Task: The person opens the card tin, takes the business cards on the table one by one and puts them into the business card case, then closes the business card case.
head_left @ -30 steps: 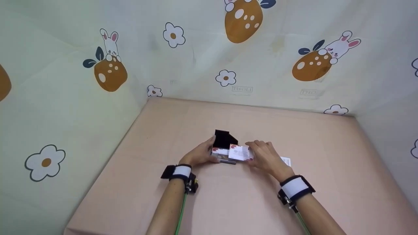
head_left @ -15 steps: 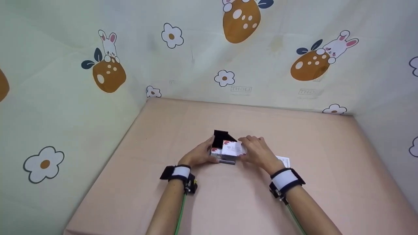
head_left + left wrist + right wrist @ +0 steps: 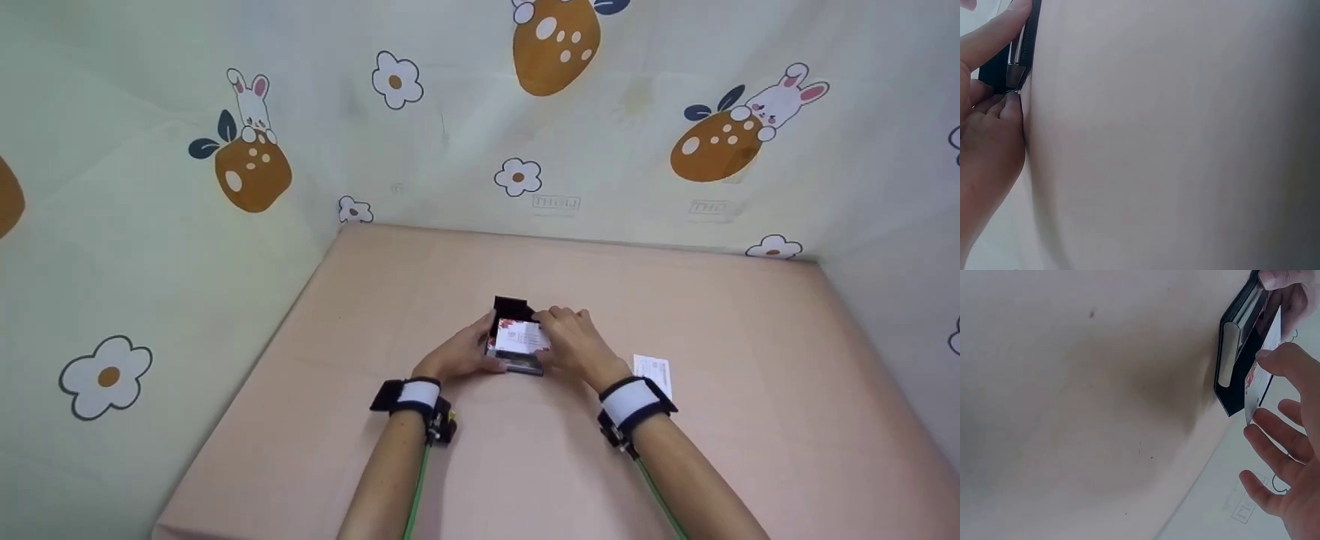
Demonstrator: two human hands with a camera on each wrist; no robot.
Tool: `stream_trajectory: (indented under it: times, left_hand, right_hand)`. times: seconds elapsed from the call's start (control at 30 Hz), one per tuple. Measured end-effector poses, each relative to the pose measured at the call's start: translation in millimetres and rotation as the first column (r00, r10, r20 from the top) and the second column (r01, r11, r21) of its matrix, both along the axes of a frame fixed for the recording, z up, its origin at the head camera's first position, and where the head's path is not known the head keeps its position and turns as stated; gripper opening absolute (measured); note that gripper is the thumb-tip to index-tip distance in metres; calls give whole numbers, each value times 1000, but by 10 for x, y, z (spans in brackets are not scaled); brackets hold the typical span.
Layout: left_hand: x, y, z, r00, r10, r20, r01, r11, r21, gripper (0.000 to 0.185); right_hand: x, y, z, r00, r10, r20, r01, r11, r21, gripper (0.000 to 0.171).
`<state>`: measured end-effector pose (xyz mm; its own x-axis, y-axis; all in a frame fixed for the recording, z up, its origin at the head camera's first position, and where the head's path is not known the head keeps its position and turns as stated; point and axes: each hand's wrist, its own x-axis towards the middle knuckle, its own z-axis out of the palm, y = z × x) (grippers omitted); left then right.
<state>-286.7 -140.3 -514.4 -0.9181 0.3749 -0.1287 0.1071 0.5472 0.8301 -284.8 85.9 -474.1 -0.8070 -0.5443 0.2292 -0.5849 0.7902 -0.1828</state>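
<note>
White paper card with red print (image 3: 520, 337), pinched by the right hand (image 3: 574, 346), has slid left over the small black open card case (image 3: 513, 352) gripped by the left hand (image 3: 457, 355), so it is nearly in.

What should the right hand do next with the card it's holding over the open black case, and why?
Probably ease the card down flat into the case. The right hand has it just above the opening, tilted in the right wrist view, while the left hand steadies the case on the table. Another card lies beside the right wrist.

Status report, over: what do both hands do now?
Left hand grips card case. Right hand pinches card over it. Spare card lies apart.
</note>
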Motion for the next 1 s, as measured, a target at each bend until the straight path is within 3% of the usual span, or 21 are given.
stream_trajectory:
  times: [0.57,1.0]
  left_hand:
    - [-9,2,-6,1000,-8,4,7,1000,8,105]
    - [1,5,15,1000,-20,2,20,1000,-14,105]
  right_hand:
    - [-52,-84,-58,999,-21,35,20,999,35,52]
    - [-66,-127,-101,997,-14,80,14,1000,-1,44]
